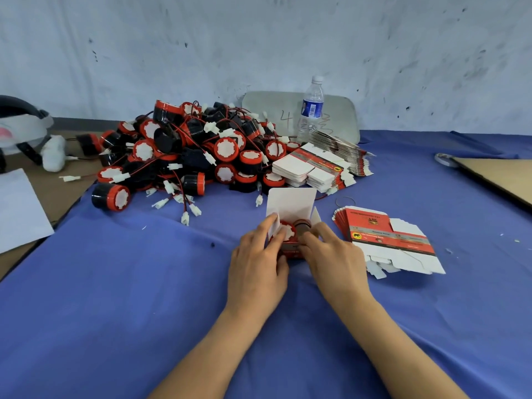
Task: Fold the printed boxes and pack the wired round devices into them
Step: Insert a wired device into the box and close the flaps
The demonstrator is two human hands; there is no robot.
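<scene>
A small printed box (290, 205) stands open on the blue cloth in the middle, its white lid flap upright. Inside it sit two round devices (289, 230), red rims showing. My left hand (259, 254) grips the box's left side, fingers on the white side flap. My right hand (331, 249) holds the right side, fingers at the right flap. A big heap of black-and-red wired round devices (184, 151) lies behind to the left. Flat printed box blanks (388, 237) lie fanned to the right of my hands.
More stacks of flat blanks (319, 165) sit behind the box, by a water bottle (311, 108) and a grey tray (273, 110) against the wall. Brown cardboard (501, 177) lies far right, white paper (20, 208) and a plush toy (26, 131) far left.
</scene>
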